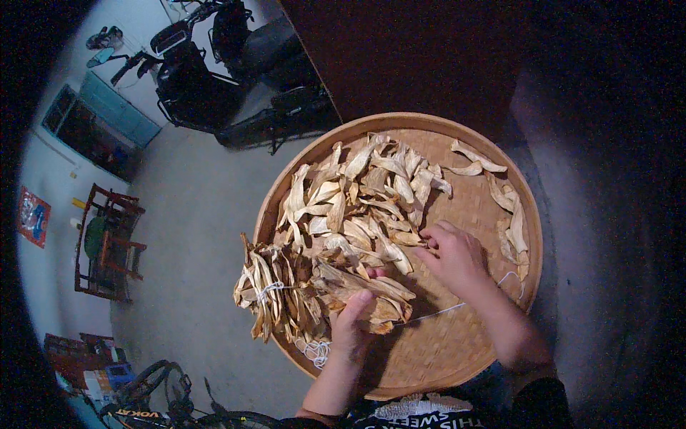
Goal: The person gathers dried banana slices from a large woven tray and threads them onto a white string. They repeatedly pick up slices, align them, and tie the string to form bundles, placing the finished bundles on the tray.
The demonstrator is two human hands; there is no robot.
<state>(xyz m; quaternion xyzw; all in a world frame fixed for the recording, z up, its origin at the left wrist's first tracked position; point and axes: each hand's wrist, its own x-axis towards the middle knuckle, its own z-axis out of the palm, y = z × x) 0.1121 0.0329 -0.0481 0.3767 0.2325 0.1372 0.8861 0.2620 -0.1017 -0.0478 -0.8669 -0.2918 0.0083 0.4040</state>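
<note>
A round woven bamboo tray (pixel 455 343) lies before me with pale, curled dried plant strips (pixel 359 198) heaped in its far and middle part. My left hand (pixel 353 313) holds a thick bunch of dried strips (pixel 370 295) over the near left side, thumb on top. My right hand (pixel 453 257) pinches the tip of one dried strip (pixel 404 237) at the heap's right edge. At the tray's left rim rests a bundle of strips (pixel 273 295) tied with white string (pixel 270 289). More white string (pixel 316 351) is coiled below it, and a length crosses the tray under my right forearm.
Several loose strips (pixel 514 220) lie along the tray's right rim. Beyond are a dark scooter (pixel 198 91) and a dark brown panel (pixel 407 59). On the left stand a wooden chair (pixel 110 244) and, nearer, a bicycle (pixel 166 397).
</note>
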